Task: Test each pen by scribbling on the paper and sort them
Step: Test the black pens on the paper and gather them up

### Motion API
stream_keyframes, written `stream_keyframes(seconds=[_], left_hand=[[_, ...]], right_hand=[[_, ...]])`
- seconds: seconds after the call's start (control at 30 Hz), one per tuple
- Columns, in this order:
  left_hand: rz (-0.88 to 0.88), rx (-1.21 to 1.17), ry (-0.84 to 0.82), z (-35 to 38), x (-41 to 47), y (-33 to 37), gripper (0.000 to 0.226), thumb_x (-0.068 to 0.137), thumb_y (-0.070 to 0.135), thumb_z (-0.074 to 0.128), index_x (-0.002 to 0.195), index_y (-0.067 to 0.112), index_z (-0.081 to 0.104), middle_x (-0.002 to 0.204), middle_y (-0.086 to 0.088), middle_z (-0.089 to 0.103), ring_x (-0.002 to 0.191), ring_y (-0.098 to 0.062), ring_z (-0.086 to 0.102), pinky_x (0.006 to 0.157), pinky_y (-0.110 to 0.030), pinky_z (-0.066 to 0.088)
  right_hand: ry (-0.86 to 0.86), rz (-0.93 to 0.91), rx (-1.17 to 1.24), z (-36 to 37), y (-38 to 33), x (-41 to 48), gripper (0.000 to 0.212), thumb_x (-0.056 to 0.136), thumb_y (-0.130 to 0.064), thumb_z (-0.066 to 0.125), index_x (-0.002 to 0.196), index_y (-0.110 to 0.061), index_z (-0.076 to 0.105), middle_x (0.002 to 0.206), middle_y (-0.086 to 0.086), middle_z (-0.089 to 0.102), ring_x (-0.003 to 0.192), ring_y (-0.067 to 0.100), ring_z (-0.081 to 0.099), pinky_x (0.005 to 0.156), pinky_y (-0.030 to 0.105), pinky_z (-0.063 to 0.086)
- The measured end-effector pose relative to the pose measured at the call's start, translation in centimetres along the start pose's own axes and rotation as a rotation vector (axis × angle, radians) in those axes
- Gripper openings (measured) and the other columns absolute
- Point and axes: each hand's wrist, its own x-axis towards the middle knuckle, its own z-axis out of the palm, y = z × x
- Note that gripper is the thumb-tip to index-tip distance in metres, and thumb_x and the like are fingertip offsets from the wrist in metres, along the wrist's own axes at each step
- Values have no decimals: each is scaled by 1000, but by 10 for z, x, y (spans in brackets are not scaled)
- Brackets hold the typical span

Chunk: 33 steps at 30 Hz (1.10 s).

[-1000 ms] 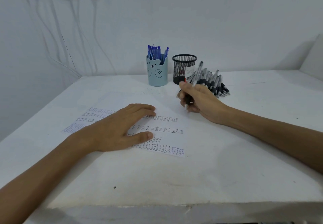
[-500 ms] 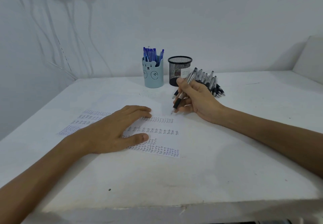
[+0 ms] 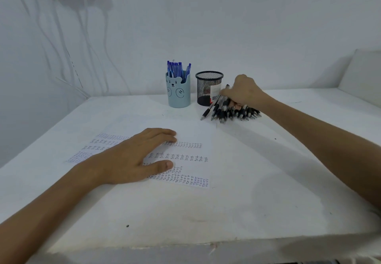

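The left hand [image 3: 132, 156] lay flat on the paper [image 3: 191, 131], fingers straight and together, thumb spread to the near side, just as it had half a second before. It covered the middle of the rows of small scribbles. The paper rested on the white table [image 3: 206, 212] in front of the person, in the same place as earlier.

The right hand [image 3: 244, 92] was what had changed. Half a second before it had held a black pen slanted down at the far right corner of the paper. Now it had drawn away from the sheet and reached back to the pile of black pens [image 3: 235, 113] at the far side of the table, just right of the black mesh cup [image 3: 208, 82]. Its knuckles were up and its fingers curled down into the pile. One black pen [image 3: 209, 110] slanted out from under the fingers on the left edge of the pile, its tip down on the table and its top end showing above the fingers. Whether the fingers pinched that pen or only rested on it could not be told. The two hands were well apart.

The mesh cup stood upright with a labelled thing inside it. Just left of it stood the pale blue bear cup [image 3: 178, 94], holding a bunch of blue pens [image 3: 175, 68] upright. Neither cup had shifted on the table.
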Motion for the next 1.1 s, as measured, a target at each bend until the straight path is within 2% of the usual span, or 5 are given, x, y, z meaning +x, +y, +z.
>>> stream_keyframes(seconds=[0.2, 0.4, 0.7, 0.87, 1.1], left_hand=[[4, -8, 12, 0, 1, 0, 63, 96, 65, 52, 151, 36, 41, 156, 35, 28, 146, 10, 25, 113, -3, 19], [-8, -32, 14, 1, 1, 0, 60, 96, 60, 56, 149, 37, 43, 155, 35, 30, 146, 10, 26, 113, -4, 20], [-157, -194, 27, -10, 27, 15, 49, 96, 62, 45, 141, 44, 47, 145, 36, 42, 131, 19, 34, 98, -2, 29], [-201, -134, 66, -17, 85, 29, 45, 103, 51, 47, 142, 28, 51, 141, 13, 50, 130, -5, 45, 96, -22, 37], [-304, -190, 99, 1, 171, 45, 38, 107, 44, 49, 121, 11, 62, 111, 0, 64, 107, -20, 58, 87, -33, 43]], right_hand=[[27, 37, -89, 4, 0, 17, 34, 94, -17, 58, 62, -7, 53, 54, 3, 60, 37, 12, 58, 45, 23, 42], [137, 22, -211, 8, -1, 14, 51, 101, -36, 56, 130, 3, 41, 121, 20, 56, 111, 37, 56, 73, 38, 39], [137, 38, -209, -1, 7, 6, 36, 97, -33, 50, 71, -7, 48, 80, 11, 54, 78, 31, 55, 66, 31, 41], [62, 147, -222, -10, 11, -2, 52, 97, -54, 51, 112, -4, 54, 124, 19, 53, 122, 39, 49, 84, 39, 41], [-150, 213, -185, -21, 19, -14, 69, 101, -62, 34, 135, -6, 56, 139, 14, 55, 120, 36, 55, 94, 42, 50]])
